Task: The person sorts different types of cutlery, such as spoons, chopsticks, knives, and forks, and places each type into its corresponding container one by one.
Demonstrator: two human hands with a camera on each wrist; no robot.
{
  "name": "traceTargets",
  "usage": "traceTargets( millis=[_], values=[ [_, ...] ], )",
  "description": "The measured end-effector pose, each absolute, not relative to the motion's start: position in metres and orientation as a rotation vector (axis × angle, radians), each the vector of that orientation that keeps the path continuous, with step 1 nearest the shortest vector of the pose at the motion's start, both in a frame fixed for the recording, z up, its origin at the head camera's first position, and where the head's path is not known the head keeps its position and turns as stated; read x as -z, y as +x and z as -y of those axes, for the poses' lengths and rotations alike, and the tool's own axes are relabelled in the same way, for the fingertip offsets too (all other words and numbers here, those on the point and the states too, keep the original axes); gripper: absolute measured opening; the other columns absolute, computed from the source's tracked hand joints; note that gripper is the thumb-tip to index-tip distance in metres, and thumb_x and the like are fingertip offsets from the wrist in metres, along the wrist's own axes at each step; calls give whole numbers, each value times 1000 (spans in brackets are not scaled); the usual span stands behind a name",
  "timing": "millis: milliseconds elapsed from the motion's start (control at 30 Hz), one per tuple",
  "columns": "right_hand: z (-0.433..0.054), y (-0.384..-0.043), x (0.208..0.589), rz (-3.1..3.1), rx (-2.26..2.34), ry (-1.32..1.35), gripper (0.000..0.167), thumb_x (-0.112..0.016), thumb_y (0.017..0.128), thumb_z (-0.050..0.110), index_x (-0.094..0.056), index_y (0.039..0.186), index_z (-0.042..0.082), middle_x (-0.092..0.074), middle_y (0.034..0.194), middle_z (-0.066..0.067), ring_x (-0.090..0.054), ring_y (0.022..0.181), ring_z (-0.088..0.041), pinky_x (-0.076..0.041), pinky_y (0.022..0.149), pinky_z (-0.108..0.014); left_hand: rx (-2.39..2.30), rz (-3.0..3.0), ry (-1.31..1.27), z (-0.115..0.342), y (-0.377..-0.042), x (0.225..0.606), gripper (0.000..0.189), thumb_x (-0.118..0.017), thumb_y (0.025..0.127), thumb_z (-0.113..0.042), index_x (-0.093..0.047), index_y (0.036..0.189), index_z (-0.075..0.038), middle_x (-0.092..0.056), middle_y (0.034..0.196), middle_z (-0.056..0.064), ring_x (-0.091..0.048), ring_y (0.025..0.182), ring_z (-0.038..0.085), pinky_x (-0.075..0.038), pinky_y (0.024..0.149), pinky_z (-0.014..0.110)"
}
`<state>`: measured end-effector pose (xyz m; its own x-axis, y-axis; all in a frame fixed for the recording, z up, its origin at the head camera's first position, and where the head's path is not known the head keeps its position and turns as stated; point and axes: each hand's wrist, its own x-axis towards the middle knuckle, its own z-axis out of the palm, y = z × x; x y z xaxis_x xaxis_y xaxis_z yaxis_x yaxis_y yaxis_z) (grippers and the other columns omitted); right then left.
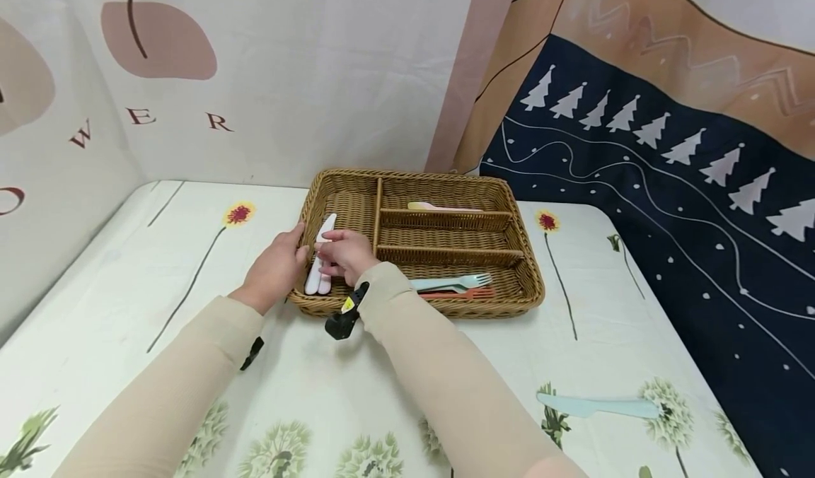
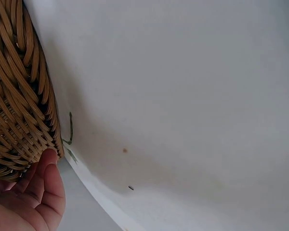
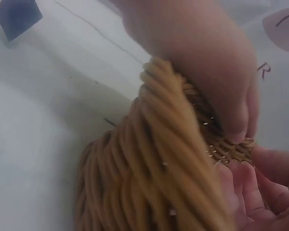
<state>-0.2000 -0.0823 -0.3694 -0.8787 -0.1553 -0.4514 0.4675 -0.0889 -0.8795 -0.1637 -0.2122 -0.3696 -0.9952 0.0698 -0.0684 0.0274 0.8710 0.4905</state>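
Observation:
The wicker cutlery basket (image 1: pixel 484 308) has its left side gripped by my left hand (image 1: pixel 276 266). In the left wrist view that hand's fingers (image 2: pixel 53 178) press the outer wall near the base, while the right wrist view shows its thumb over the rim. Two white knives (image 1: pixel 312 283) lie side by side in the left compartment. My right hand (image 1: pixel 350 255) reaches in over them, fingers touching the inner knife and covering its middle. Seen from the right wrist, the right hand (image 3: pixel 260 197) has relaxed fingers, with no knife visible between them; the near wall hides part.
Light blue forks (image 1: pixel 452 281) and orange forks (image 1: pixel 465 294) lie in the front right compartment. A yellow and pink utensil (image 1: pixel 439 207) rests in the back one. On the flowered tablecloth, a light blue knife (image 1: pixel 598 405) lies at the front right. Cloth walls stand behind.

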Motion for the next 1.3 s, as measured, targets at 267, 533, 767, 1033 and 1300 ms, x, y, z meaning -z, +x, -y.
traceTargets(
  millis=[267,533,767,1033,1300],
  values=[
    [67,-200,347,-1794,2030,178,30,-62,91,-1,-65,120,6,-69,98,-5,-67,92,-20,-60,74,-34,-772,-2979,127,214,-164,371,55,-33,105,-17,-16,151,8,-36,140,36,-39,129,48,-34,106,58],
    [56,-193,324,-1866,2024,-35,29,-66,90,2,-65,119,8,-63,94,-2,-65,87,-15,-59,77,-36,-768,-2975,146,215,-164,371,54,-32,105,-16,-15,151,9,-35,141,37,-38,130,49,-32,107,59],
    [41,-183,308,-1991,1971,-231,31,-69,89,8,-65,120,8,-61,93,1,-65,88,-17,-57,81,-45,-775,-2960,150,215,-164,370,55,-32,106,-16,-13,151,8,-34,141,37,-38,130,48,-32,107,59],
    [22,-171,291,-2105,1903,-436,27,-70,89,11,-67,116,11,-65,98,2,-62,77,-14,-58,68,-31,-786,-2949,134,215,-164,369,55,-32,106,-17,-12,152,6,-33,142,36,-37,131,48,-32,107,59],
    [-5,-156,279,-2191,1788,-614,30,-67,92,11,-64,121,8,-65,106,-6,-64,87,-17,-58,72,-31,-775,-2967,147,212,-162,369,55,-33,106,-17,-14,151,8,-33,141,37,-38,129,49,-34,106,58]
  ],
)
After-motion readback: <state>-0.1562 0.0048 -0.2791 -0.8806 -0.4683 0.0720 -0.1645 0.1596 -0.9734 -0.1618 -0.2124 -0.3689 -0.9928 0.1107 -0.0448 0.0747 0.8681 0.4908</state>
